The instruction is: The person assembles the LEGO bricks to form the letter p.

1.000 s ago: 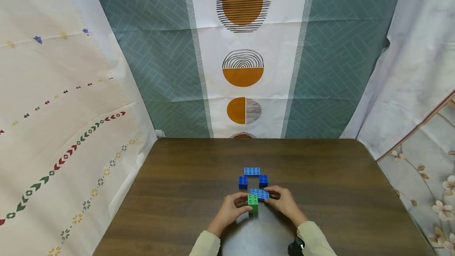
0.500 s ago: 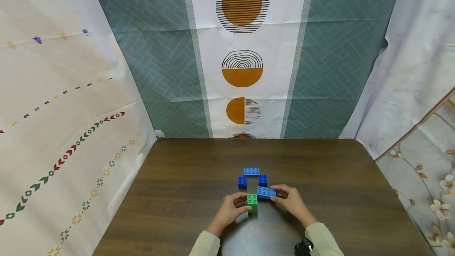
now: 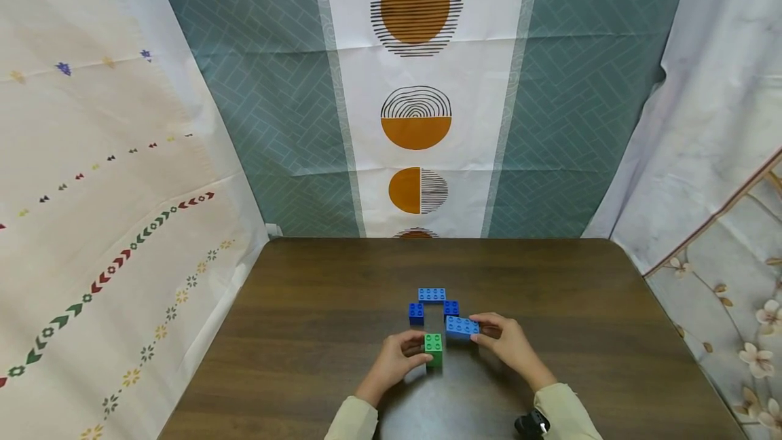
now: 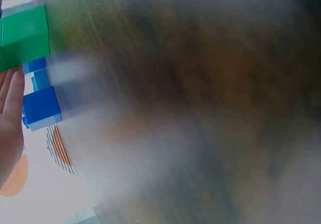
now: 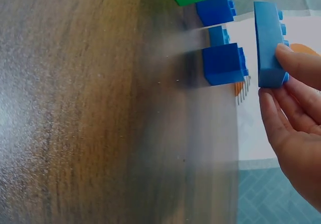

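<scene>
My left hand pinches a green stack of toy building bricks between thumb and fingers; a seam shows between its two levels, and it stands on the table. In my right hand, a light blue building brick is pinched at its right end. The right wrist view shows this brick raised off the tabletop, studs facing up. Behind the green stack, two dark blue bricks, a left one and a right one, stand apart, with another light blue brick just behind them.
Everything lies on a brown wooden table. A patterned cloth hangs behind its far edge, with pale curtains on the left and right. A black watch is on the right wrist.
The right hand has lifted the light blue brick and carried it to the right, away from the green stack. My left hand stays in place on the green stack.
</scene>
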`<state>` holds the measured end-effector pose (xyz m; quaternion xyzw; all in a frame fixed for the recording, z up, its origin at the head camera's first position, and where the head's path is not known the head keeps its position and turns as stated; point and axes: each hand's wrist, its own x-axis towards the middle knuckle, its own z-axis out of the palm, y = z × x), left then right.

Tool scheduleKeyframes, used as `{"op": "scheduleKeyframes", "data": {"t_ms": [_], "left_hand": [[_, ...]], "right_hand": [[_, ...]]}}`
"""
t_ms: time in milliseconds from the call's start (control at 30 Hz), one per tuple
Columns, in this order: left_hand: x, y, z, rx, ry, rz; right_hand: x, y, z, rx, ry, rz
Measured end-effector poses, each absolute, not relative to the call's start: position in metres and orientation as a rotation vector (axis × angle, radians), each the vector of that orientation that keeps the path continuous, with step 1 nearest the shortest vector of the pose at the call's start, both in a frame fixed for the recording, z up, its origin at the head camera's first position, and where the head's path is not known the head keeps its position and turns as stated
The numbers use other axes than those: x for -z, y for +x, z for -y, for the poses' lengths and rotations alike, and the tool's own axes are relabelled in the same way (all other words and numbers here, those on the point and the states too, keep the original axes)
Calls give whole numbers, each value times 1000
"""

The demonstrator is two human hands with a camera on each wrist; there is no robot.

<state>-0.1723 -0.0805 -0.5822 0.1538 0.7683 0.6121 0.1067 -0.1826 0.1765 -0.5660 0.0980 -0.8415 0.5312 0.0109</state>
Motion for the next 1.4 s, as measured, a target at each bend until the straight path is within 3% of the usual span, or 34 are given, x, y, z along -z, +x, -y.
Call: {"op": "scheduleKeyframes", "data": {"t_ms": [167, 400, 833, 1400], "left_hand": [[584, -173, 83, -1816, 559, -2289], [581, -171, 80, -1783, 445, -2277], [579, -172, 78, -1759, 416, -2310], [581, -173, 79, -1792, 422, -2279]], "right_hand": [[557, -179, -175, -1664, 319, 2629], [549, -173, -174, -1717, 369, 2630], [542, -167, -168, -1752, 590, 2547], [547, -167, -158, -1734, 693, 2520]]}}
